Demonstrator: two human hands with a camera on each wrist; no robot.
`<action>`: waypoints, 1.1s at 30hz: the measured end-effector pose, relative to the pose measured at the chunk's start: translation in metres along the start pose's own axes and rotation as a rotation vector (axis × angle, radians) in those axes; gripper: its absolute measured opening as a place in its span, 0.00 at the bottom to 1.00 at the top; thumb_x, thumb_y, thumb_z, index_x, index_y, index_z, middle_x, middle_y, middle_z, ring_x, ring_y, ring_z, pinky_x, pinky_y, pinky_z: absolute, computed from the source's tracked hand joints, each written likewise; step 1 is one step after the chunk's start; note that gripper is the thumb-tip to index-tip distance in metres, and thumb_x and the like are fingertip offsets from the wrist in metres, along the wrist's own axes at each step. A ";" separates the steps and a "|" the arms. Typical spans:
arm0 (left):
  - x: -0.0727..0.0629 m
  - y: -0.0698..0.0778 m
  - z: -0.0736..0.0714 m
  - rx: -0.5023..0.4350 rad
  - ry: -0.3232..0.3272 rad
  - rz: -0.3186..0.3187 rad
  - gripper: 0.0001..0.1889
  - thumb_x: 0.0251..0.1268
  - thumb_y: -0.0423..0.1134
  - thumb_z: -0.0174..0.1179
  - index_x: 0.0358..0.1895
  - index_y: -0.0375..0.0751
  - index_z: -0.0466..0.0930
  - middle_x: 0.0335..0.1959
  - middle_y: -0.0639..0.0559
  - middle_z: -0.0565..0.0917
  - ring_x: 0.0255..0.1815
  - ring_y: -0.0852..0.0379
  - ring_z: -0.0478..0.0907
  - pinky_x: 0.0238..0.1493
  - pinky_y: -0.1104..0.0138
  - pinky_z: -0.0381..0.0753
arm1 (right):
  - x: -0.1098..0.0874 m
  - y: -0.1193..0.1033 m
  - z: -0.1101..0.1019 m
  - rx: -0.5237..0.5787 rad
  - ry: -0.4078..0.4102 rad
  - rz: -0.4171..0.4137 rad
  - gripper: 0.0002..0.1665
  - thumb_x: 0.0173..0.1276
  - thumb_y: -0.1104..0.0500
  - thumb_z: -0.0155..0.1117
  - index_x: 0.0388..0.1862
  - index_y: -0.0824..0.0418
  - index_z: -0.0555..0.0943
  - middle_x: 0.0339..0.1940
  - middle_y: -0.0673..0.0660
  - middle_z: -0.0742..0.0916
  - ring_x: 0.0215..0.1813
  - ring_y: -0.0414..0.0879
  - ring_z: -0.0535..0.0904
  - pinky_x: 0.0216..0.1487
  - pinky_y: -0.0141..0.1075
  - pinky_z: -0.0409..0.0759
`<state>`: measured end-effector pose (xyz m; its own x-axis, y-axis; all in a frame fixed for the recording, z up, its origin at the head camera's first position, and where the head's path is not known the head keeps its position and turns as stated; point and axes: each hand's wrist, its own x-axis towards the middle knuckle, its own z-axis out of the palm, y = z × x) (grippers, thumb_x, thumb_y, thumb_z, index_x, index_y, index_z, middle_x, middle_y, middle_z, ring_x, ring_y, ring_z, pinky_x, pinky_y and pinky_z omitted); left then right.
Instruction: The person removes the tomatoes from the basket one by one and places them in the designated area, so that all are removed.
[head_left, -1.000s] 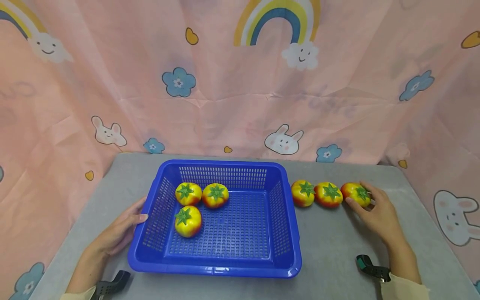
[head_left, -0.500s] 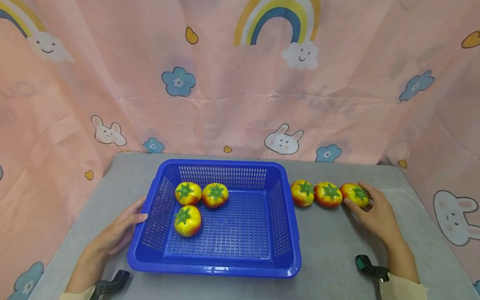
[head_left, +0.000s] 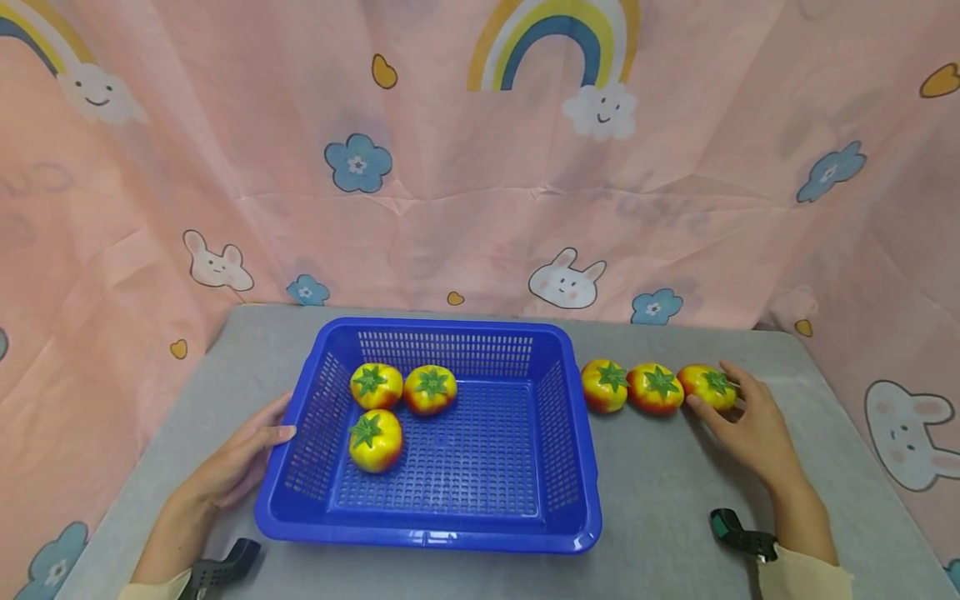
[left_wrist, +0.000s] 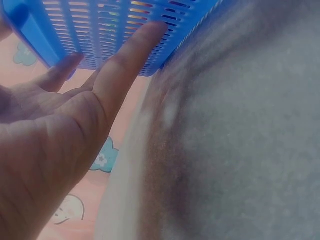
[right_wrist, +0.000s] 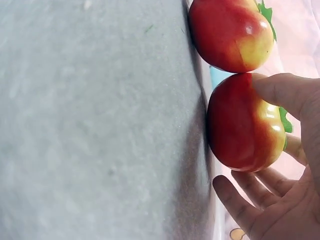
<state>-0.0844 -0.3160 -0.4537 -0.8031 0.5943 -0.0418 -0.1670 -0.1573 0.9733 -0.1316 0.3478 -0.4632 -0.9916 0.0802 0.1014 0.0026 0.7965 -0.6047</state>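
Observation:
My left hand point(head_left: 238, 458) is at the left side of a blue plastic basket point(head_left: 427, 540); its thumb touches the rim, and straight fingers point(left_wrist: 117, 75) lie along the slotted outer wall. Inside the basket sit three yellow-and-red tomatoes, including the nearest tomato point(head_left: 378, 450), with green star-shaped tops. Three more stand in a row to the right of the basket: a left tomato point(head_left: 600, 392), a middle tomato point(head_left: 651, 396) and a right tomato point(head_left: 701, 385). My right hand point(head_left: 757, 429) holds the right tomato between thumb and index finger; the other fingers stand off it in the right wrist view.
A grey tabletop point(head_left: 660, 500) lies under everything. Behind it hangs a pink curtain point(head_left: 450, 225) printed with rainbows, rabbits and flowers. Dark wrist devices, such as the right wrist device point(head_left: 738, 533), sit close above the table.
The right tomato has shifted slightly left with my right hand, toward the middle tomato. My left hand and the basket look nearly the same.

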 end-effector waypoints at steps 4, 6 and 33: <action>0.001 -0.001 0.000 -0.003 -0.002 -0.002 0.34 0.83 0.31 0.34 0.87 0.46 0.38 0.73 0.60 0.76 0.69 0.55 0.81 0.64 0.57 0.86 | 0.000 -0.001 -0.005 0.002 -0.002 0.005 0.50 0.77 0.47 0.67 0.83 0.72 0.56 0.73 0.85 0.67 0.68 0.82 0.69 0.63 0.77 0.72; 0.001 -0.001 0.000 -0.002 -0.003 -0.005 0.35 0.83 0.31 0.34 0.87 0.45 0.35 0.73 0.61 0.76 0.69 0.55 0.81 0.64 0.57 0.86 | -0.001 -0.003 -0.007 0.000 -0.002 0.007 0.51 0.76 0.47 0.68 0.84 0.71 0.56 0.74 0.85 0.66 0.70 0.82 0.67 0.64 0.77 0.71; 0.008 -0.003 0.000 -0.030 -0.023 0.014 0.32 0.83 0.29 0.33 0.85 0.54 0.47 0.73 0.60 0.77 0.68 0.55 0.81 0.64 0.57 0.86 | -0.013 -0.079 -0.025 0.044 0.087 -0.207 0.40 0.72 0.56 0.72 0.78 0.67 0.69 0.78 0.76 0.69 0.76 0.78 0.62 0.71 0.82 0.58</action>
<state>-0.0902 -0.3105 -0.4572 -0.7921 0.6100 -0.0227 -0.1733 -0.1890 0.9666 -0.1158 0.2986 -0.3974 -0.9555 -0.0291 0.2936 -0.2073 0.7743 -0.5980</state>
